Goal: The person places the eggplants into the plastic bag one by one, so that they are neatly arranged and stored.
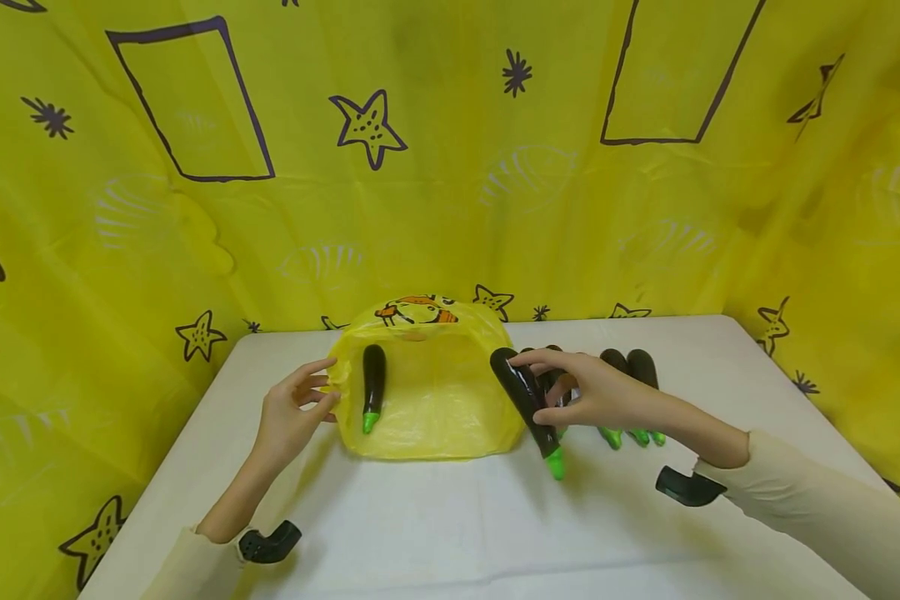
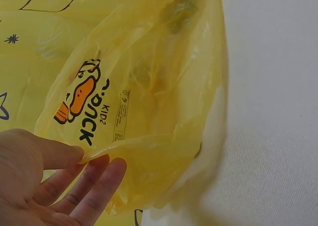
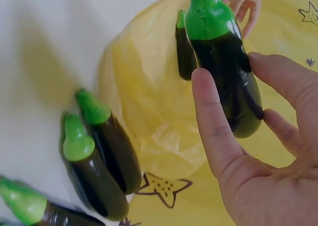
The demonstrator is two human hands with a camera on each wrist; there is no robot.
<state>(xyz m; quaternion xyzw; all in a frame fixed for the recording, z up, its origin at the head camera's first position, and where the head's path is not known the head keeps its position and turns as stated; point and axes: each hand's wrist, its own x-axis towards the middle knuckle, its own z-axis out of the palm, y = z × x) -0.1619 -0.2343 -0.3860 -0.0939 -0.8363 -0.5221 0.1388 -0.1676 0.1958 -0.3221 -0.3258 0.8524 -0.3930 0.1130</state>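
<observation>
clearly, both hands are busy around a yellow plastic bag [image 1: 442,400], which sits with its mouth open on a white table [image 1: 420,529]. the left hand [image 1: 288,421] pinches the bag's rim between thumb and fingers at its left edge. the right hand [image 1: 596,390] grips an eggplant [image 1: 527,398] between thumb and fingertips, holding it tilted by the bag's right edge, green end toward the person. one more eggplant, the bagged one [image 1: 373,379], lies inside the bag near its left side. several loose eggplants [image 3: 94,174] lie on the table beyond and beside the right hand, two of them touching; their full count is partly hidden. the left wrist view shows a duck print [image 2: 83,94] on the bag. behind everything hangs a yellow sheet [image 1: 435,225] with dark-outlined stars.
</observation>
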